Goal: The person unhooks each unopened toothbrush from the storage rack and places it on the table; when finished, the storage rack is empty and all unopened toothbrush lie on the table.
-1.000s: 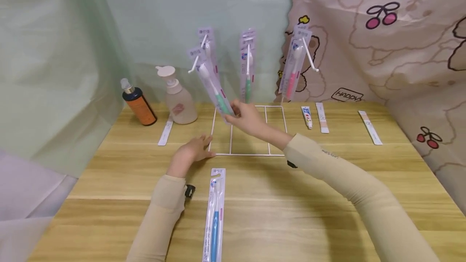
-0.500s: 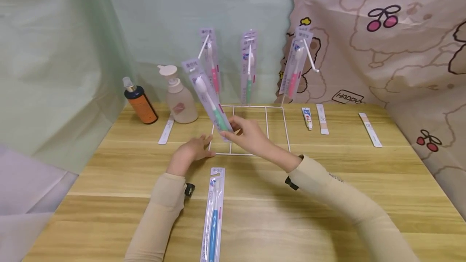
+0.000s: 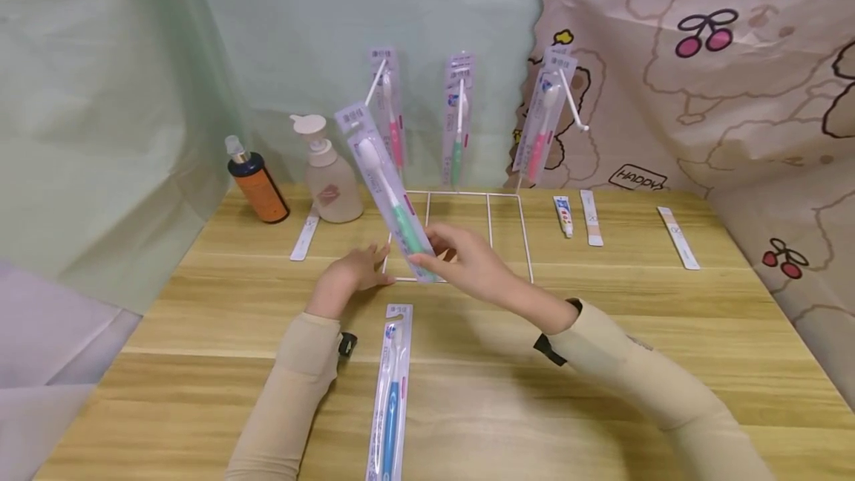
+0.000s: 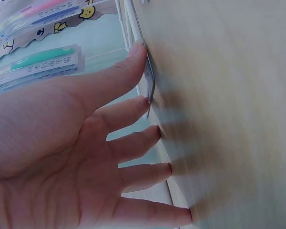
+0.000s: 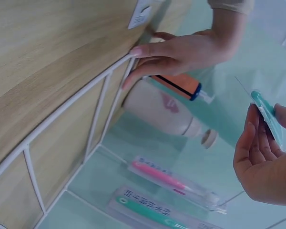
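Observation:
My right hand (image 3: pixel 470 266) pinches the lower end of a packaged toothbrush with a green handle (image 3: pixel 404 227). The pack tilts, its top leaning left and overlapping the end of the left hook in the head view. My left hand (image 3: pixel 354 273) spreads straight fingers by the front left corner of a white wire rack (image 3: pixel 461 282); its thumb and fingertips rest at the frame and tabletop in the left wrist view (image 4: pixel 109 119). On the rack's hooks hang packs with a pink toothbrush (image 3: pixel 395 139), a green one (image 3: pixel 457 158) and another pink one (image 3: pixel 536 158).
A packaged blue toothbrush (image 3: pixel 390 421) lies in front on the wooden table (image 3: pixel 534 407). Behind my left hand stand a pump bottle (image 3: pixel 336 188) and an orange spray bottle (image 3: pixel 263 191). A toothpaste tube (image 3: pixel 564 216) and slim sachets (image 3: pixel 591 218) lie at the right.
My right hand has drawn the green toothbrush pack down and toward me, uncovering the pink one behind it on the left hook. The left hand has stayed at the rack's corner.

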`<state>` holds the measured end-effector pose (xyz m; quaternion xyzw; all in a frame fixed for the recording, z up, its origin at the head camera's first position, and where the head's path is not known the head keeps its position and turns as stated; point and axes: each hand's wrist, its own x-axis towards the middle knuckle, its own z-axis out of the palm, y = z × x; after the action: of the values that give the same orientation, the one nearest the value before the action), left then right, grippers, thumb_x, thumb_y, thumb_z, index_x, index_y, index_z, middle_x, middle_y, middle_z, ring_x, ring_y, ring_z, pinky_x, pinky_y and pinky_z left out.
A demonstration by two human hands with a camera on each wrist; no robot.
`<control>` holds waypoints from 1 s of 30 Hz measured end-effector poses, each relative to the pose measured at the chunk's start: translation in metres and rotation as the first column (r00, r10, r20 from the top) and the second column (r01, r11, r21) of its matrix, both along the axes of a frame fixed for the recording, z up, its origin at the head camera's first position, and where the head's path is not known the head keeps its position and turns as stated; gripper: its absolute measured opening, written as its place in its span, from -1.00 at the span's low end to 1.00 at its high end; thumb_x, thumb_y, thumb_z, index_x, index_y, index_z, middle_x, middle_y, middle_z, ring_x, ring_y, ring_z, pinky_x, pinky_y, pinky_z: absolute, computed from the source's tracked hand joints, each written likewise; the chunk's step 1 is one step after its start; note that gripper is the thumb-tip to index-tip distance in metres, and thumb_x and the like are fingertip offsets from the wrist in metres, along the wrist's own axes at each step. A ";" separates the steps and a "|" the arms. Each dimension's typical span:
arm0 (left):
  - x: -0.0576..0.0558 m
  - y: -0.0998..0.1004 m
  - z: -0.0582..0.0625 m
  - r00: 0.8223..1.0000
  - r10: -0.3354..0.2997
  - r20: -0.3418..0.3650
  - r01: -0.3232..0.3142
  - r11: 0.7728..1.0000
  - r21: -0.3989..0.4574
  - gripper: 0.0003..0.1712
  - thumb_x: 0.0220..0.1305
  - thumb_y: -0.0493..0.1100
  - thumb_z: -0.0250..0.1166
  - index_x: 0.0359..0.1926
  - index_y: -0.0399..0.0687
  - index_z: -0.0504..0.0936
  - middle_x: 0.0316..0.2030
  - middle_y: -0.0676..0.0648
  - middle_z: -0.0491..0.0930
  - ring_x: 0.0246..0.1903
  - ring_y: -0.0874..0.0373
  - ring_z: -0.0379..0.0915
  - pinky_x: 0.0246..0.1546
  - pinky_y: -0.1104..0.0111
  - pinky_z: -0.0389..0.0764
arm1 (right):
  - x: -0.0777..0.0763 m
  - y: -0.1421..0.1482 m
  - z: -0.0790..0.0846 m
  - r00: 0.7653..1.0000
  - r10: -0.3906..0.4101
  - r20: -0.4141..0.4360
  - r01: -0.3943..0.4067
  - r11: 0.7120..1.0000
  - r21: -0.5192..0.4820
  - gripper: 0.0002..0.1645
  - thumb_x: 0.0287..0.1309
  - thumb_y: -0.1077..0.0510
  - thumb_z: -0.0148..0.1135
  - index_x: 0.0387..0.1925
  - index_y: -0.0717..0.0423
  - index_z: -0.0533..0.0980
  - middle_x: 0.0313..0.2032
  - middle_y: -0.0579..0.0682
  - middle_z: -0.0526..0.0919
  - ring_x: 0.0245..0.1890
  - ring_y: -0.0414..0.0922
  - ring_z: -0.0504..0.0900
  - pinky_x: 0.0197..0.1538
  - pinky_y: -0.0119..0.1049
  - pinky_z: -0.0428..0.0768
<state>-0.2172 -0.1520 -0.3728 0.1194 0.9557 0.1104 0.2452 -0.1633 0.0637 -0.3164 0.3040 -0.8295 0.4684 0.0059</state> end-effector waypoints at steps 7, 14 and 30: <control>-0.001 -0.002 -0.001 1.000 -0.008 -0.006 0.008 1.000 -0.003 -0.16 0.31 0.09 0.12 0.44 -0.09 -0.05 0.41 -0.30 -0.13 0.33 -0.39 -0.14 0.26 -0.19 0.07 | 0.015 0.004 0.011 1.000 0.018 -0.014 -0.018 1.000 0.008 -0.75 0.13 0.11 0.28 -0.16 0.10 0.57 -0.37 -0.11 0.67 -0.39 -0.26 0.57 -0.30 -0.36 0.59; -0.005 -0.002 -0.006 1.000 -0.009 0.002 0.009 1.000 -0.005 -0.18 0.30 0.10 0.12 0.43 -0.08 -0.01 0.41 -0.30 -0.13 0.33 -0.40 -0.15 0.27 -0.18 0.06 | 0.038 0.016 0.002 0.996 0.077 0.055 -0.079 0.996 0.046 -0.77 0.11 0.14 0.29 -0.18 0.12 0.56 -0.31 -0.07 0.69 -0.37 -0.27 0.59 -0.30 -0.34 0.62; -0.005 0.000 -0.004 1.000 -0.028 -0.001 0.028 1.000 -0.005 -0.16 0.32 0.07 0.12 0.44 -0.15 -0.04 0.41 -0.34 -0.12 0.32 -0.42 -0.16 0.26 -0.18 0.09 | 0.100 0.056 -0.051 0.880 0.107 0.463 -0.138 0.990 0.034 -0.65 0.04 0.23 0.34 -0.20 0.18 0.37 -0.37 -0.02 0.65 -0.39 -0.25 0.67 -0.28 -0.45 0.64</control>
<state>-0.2223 -0.1524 -0.3771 0.1321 0.9543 0.1047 0.2467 -0.0637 0.1199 -0.3677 0.2362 -0.8014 0.4988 -0.2305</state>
